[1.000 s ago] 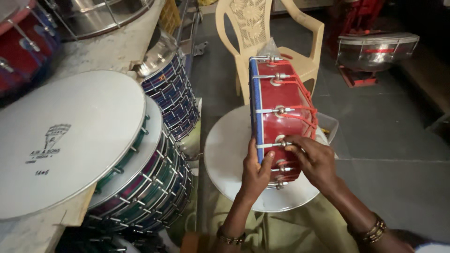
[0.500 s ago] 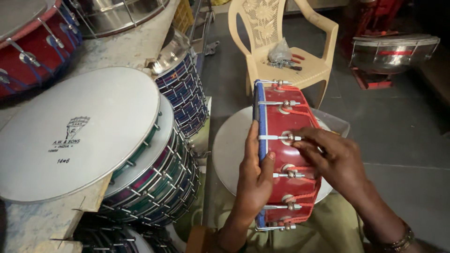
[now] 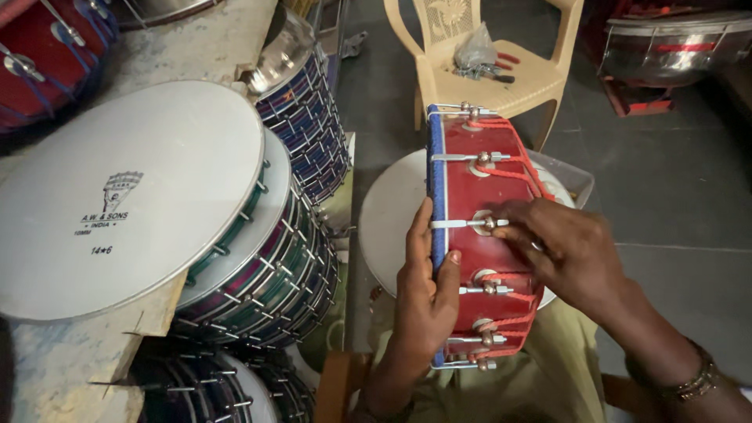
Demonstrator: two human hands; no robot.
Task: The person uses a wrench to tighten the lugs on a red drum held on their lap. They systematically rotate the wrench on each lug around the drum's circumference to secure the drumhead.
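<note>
A small red drum with a blue rim, metal tension rods and red cord stands on edge over my lap. My left hand grips its blue-rimmed left edge, thumb on the red shell. Across the shell lies my right hand, fingers at a metal rod and nut near the middle. Behind the drum sits a round white drumhead.
Stacked drums with large white heads and dark striped shells fill the left. A beige plastic chair with pliers and a bag stands ahead. A red and steel drum is at the far right on the grey floor.
The view has come closer to the drum. My left hand slid a little lower along the blue rim, and my right hand shifted down from the upper rod to the middle one.
</note>
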